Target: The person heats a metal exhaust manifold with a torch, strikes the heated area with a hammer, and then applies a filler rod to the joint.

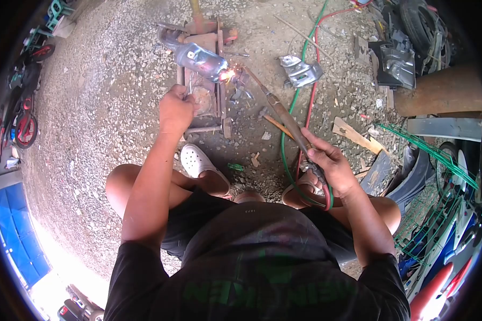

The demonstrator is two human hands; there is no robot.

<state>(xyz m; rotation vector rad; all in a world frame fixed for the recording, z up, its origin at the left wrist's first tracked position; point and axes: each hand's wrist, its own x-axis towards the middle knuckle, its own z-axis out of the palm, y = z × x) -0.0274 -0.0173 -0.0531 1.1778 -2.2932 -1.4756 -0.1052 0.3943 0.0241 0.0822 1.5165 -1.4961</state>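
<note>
My right hand (329, 163) is wrapped round a gas torch (286, 115), with red and green hoses running from its rear end. The torch tip points up and left toward a metal exhaust canister (201, 60). A bright orange glow with sparks shows at the canister's right end, near the tip. The canister lies across a rusty metal stand (219, 88). My left hand (177, 109) is closed in a pinch beside the stand's left side, below the canister. What its fingers hold, perhaps something thin, is too small to make out.
A loose metal shield (301, 71) lies right of the torch, near the green hose (306, 48) and red hose (314, 80). Car parts and a tyre (416, 24) crowd the right. A green wire rack (431, 216) stands lower right. Gravel (91, 107) covers the ground.
</note>
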